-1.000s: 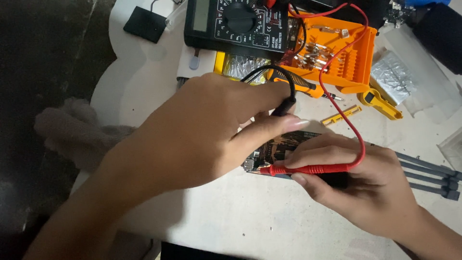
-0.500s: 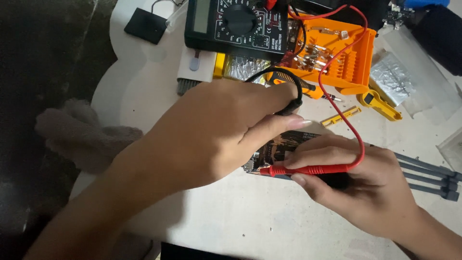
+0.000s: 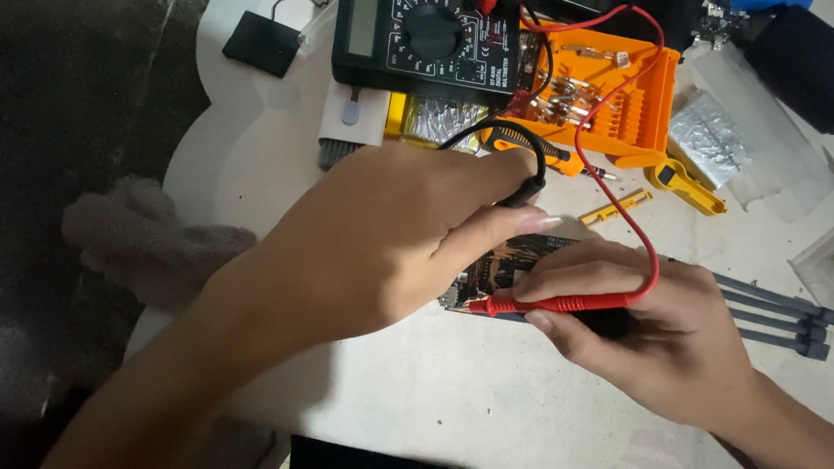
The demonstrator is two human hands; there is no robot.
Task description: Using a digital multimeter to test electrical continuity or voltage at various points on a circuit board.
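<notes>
- Your left hand (image 3: 382, 252) pinches the black probe (image 3: 521, 187), its grip closed.
- Your right hand (image 3: 643, 339) holds the slim red plastic probe (image 3: 547, 304) against the dark circuit board (image 3: 495, 269) on the white desk (image 3: 452, 391).

The single head-worn camera looks steeply down from close above at the white table (image 3: 452, 408), with both hands filling the middle and a meter (image 3: 426, 39) at the top edge.

Left hand (image 3: 391, 243) reaches in palm-down, fingers curled closed, above the circuit board (image 3: 495, 265); right hand (image 3: 643, 334) pinches shut just right of it.
</notes>
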